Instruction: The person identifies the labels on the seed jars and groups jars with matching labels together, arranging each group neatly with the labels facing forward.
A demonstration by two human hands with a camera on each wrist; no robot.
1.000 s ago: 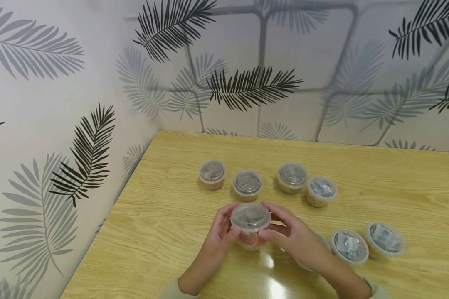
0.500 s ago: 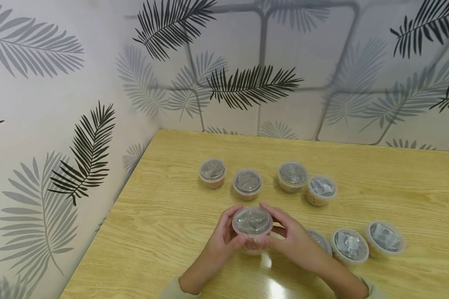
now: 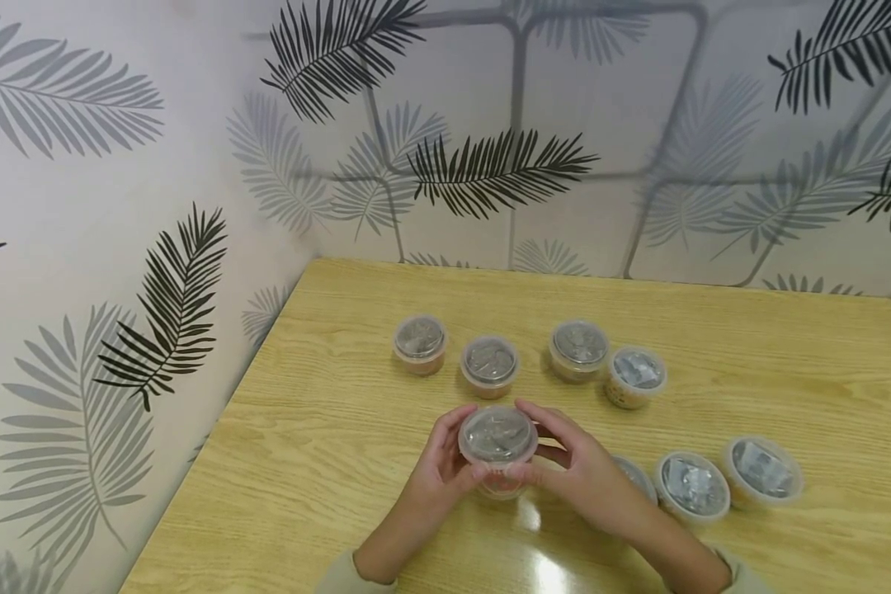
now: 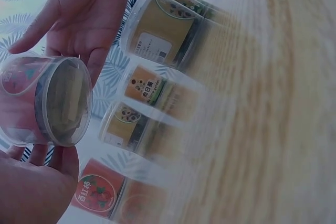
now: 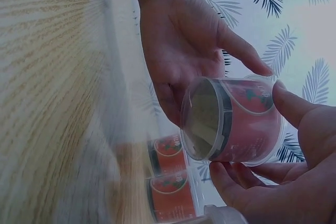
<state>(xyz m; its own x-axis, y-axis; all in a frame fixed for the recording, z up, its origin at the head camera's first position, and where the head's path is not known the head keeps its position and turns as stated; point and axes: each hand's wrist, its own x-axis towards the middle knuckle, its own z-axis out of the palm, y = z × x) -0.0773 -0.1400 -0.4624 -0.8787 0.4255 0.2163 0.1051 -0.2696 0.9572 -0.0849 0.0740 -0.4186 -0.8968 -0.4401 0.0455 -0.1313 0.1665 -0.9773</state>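
A clear plastic tub [image 3: 498, 437] with a grey-looking lid and a red tomato label is held between both hands, in front of the person. The wrist views show the tub [image 4: 68, 100] raised off the table. My left hand [image 3: 434, 466] grips its left side, thumb at the front and fingers around behind. On the opposite side, my right hand [image 3: 582, 474] holds it the same way, and the thumbs come close together at the front. In the right wrist view the red label of the tub [image 5: 254, 119] shows between the hands.
Behind the hands on the wooden table [image 3: 327, 371] stand two red-label tubs, the left tub [image 3: 419, 345] and its neighbour [image 3: 490, 367]. Two more tubs, one tub [image 3: 579, 353] and another [image 3: 636, 378], stand right of them. Three tubs, including one [image 3: 693, 487], stand by the right forearm.
The held tub has tipped, so its lid shows more and its label less, and it sits slightly lower in view. Both hands keep hold; the other tubs have not moved.
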